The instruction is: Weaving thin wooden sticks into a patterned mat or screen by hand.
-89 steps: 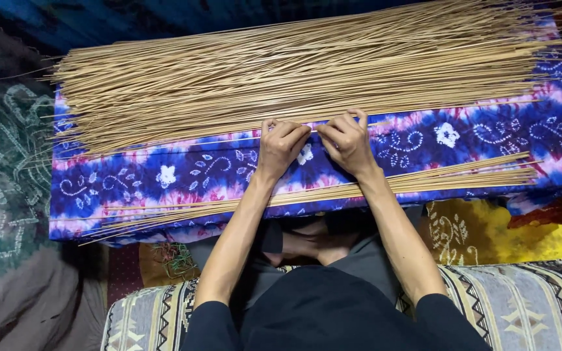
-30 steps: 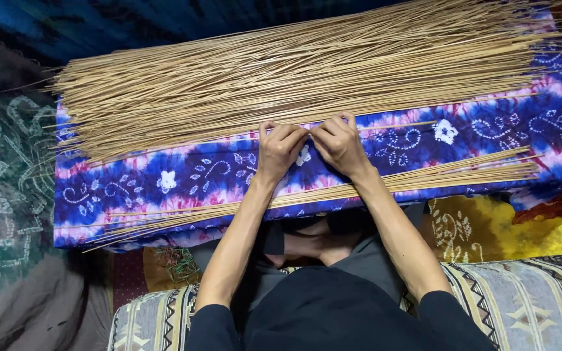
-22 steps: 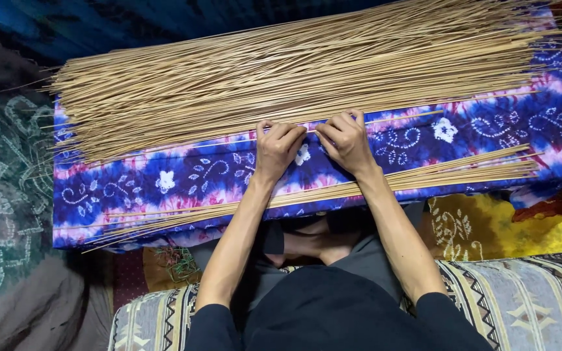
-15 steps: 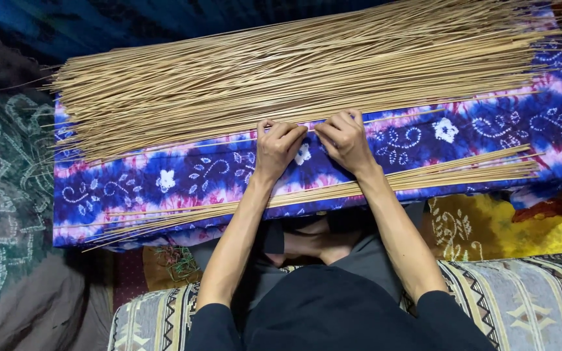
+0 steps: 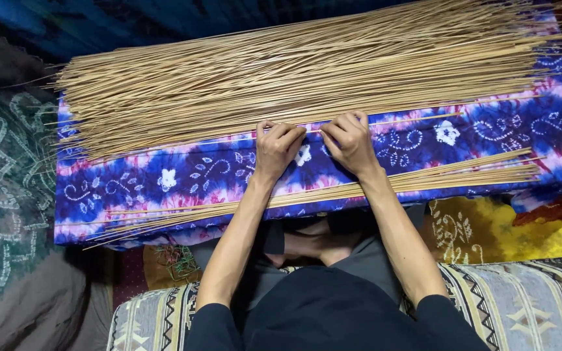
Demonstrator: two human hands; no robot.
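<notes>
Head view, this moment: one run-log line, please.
left hand: pinching thin stick | right hand: pinching same stick | big stick pile: beyond hands | small stick bundle: nearer edge | surface: purple patterned cloth

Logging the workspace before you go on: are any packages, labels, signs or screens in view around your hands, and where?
None in view. Only loose sticks, a blue and purple patterned cloth under them, and both hands, left hand and right hand, pinching a single stick.
</notes>
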